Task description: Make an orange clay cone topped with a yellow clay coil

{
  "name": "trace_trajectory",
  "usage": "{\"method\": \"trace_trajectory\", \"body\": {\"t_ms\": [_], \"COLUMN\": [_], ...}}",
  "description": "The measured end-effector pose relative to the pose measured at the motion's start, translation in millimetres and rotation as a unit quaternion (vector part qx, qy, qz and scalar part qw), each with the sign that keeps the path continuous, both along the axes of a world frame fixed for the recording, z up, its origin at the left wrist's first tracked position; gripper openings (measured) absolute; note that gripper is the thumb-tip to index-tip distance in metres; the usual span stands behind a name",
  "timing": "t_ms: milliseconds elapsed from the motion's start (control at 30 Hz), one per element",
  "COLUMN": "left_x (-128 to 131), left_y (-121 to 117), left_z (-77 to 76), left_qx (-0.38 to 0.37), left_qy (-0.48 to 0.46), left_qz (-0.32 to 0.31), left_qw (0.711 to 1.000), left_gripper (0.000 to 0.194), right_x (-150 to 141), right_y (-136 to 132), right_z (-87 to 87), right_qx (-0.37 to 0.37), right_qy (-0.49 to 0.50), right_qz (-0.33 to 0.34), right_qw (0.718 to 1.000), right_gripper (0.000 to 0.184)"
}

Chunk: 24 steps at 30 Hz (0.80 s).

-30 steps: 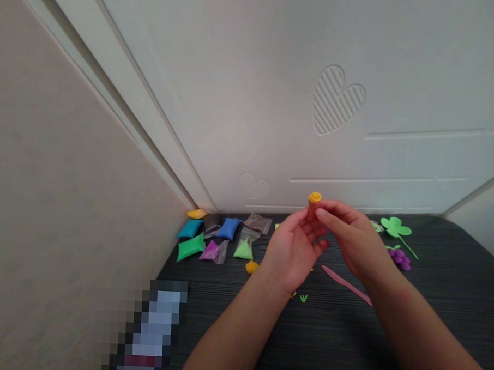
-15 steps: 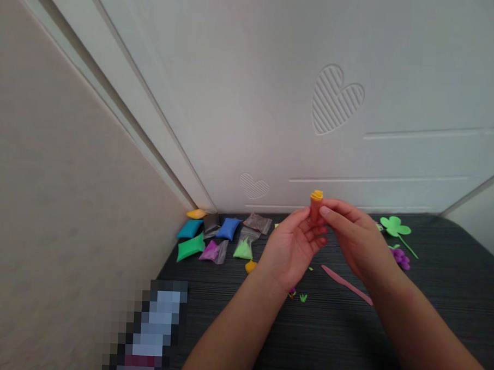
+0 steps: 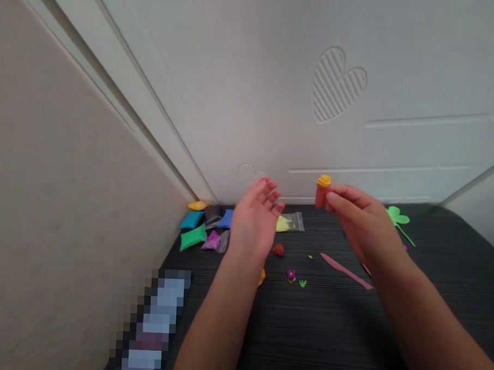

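The right hand (image 3: 364, 220) has its grip clamped on an orange-brown roll (image 3: 321, 195), between the thumb and the fingers. The roll stands nearly upright in the air, above the far part of the dark bench (image 3: 306, 335), and its yellow top with wavy folds looks upward. The left hand (image 3: 253, 223) holds nothing; its grip is apart, with the palm turned up and the fingers a little curled, well apart from the roll. Just beside this hand, on its right, lies a clear bag (image 3: 295, 222) with pale yellow material. Nearer on the bench there are a red lump (image 3: 279, 249), a small purple flower (image 3: 291, 274) and, beside the flower, a little green piece (image 3: 302, 284). A pink knife (image 3: 347, 272) lies slantwise below the right hand, and a green four-petal shape (image 3: 399, 217) with a thin stem is partly hidden behind it
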<state>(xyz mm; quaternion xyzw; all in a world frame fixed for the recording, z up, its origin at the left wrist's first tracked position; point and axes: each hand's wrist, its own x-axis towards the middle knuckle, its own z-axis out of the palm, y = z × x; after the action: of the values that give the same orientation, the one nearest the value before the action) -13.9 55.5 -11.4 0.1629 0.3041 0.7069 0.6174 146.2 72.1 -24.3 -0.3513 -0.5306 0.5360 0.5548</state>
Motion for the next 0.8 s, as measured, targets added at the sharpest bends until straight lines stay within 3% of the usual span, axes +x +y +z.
{"method": "trace_trajectory", "body": {"t_ms": [167,233,300,400,433,467,500,567,667,800], "left_x": [-24,-25,-23,-22,-22,-22,-22,-21,-18,-19], "left_y": [-27,-40,-49,-56,-57,-58,-59,-60,-61,-60], "left_z": [27.6,33.7,30.5,5.1,-8.0,-22.4,-37.5,-67.3,-103.1,-125.8], "left_qx": [0.124,0.191,0.252,0.253,0.218,0.187,0.176,0.171,0.168,0.160], "left_qy": [0.075,0.133,0.212,0.429,0.544,0.651,0.684,0.719,0.756,0.791], "left_qz": [0.160,0.198,0.228,0.219,0.183,0.147,0.125,0.077,0.018,0.001], "left_qw": [0.977,0.952,0.916,0.839,0.789,0.721,0.697,0.669,0.632,0.591], "left_gripper": [0.007,0.008,0.008,0.008,0.010,0.013,0.012,0.010,0.013,0.014], "right_x": [10,15,22,32,35,38,40,42,45,50], "right_y": [-17,-27,-38,-59,-66,-73,-79,-89,-94,-94], "right_z": [11.9,8.0,-4.6,-36.9,-49.0,-60.3,-70.2,-83.7,-86.8,-76.7], "right_qx": [0.020,0.024,0.009,-0.029,-0.038,-0.047,-0.055,-0.062,-0.048,-0.028], "right_qy": [-0.015,-0.082,-0.171,-0.246,-0.263,-0.279,-0.291,-0.307,-0.324,-0.342], "right_qz": [-0.013,-0.009,0.022,0.081,0.095,0.107,0.121,0.151,0.186,0.216], "right_qw": [1.000,0.996,0.985,0.965,0.959,0.953,0.948,0.938,0.926,0.914], "right_gripper": [0.009,0.014,0.020,0.026,0.025,0.024,0.024,0.024,0.024,0.021]}}
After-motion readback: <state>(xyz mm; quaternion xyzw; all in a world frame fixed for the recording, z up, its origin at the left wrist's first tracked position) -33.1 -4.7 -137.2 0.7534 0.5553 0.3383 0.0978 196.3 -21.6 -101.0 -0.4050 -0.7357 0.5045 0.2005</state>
